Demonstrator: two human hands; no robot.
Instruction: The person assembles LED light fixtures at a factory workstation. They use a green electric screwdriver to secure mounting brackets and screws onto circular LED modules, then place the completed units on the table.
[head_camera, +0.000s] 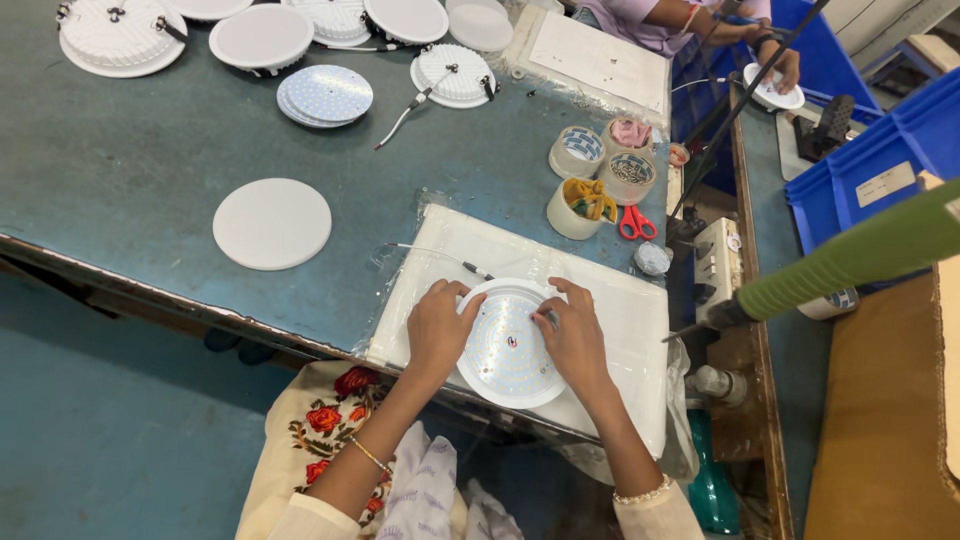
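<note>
Two hands on one round white lamp housing (508, 345), near edge of worktop (130, 190), lying on a white plastic-wrapped pad (620, 310). Left hand (437, 325) curled over the housing's left rim, fingers bent, gripping. Right hand (572, 335) on the right rim, fingertips pressed down; what sits under them is too small to tell. Dotted LED plate faces up inside the housing. Thin wire (440, 255) trails off far-left from it.

Containers: three tape-roll tubs far-right of the pad. Nearest tub (580, 208) holds yellow-green bits, middle tub (630, 172) holds small dark parts, hard to make out, third tub (578, 150) looks patterned inside, contents unclear. Pink stuff in a fourth (630, 132) behind. Red scissors (636, 222) just beside the tubs.

White disc (272, 224) left, alone. Stack of LED plates (325, 95) far. More white housings (120, 35) along the far edge, cut off by frame top. Blue bins (880, 160) right, contents hidden. Green tool handle (850, 260) pokes in from right, blurred, cut off. Another person's hands (775, 60) far right hold a small white part.
</note>
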